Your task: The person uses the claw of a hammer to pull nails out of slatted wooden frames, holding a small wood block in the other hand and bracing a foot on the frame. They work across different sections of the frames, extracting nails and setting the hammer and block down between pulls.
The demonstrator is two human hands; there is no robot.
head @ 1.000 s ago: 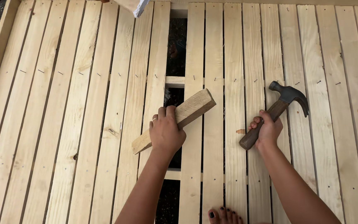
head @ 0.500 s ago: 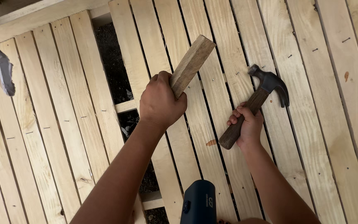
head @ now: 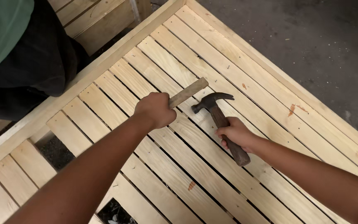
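Both hands are closed on something: the left hand (head: 156, 109) is fisted round one end of a short wood block (head: 188, 93), and the right hand (head: 236, 134) wraps the handle of a claw hammer (head: 219, 120) about midway, its butt end sticking out behind the palm. Block and hammer head sit close together over the middle of the slatted wooden frame (head: 270, 103), nearer its far side rail than its near edge; whether either touches the slats I cannot tell

Judging by looks, the block is stiff, light and dry, easy to pinch at one end with the free end pointing out. The hammer is likely top-heavy in its dark metal head, so a hold lower on the handle would swing harder and a hold nearer the head would steer better

Count: one block, one hammer, two hands, one frame of many pale slats. A person in a green top and dark trousers (head: 25, 62) stands past the frame's far left corner
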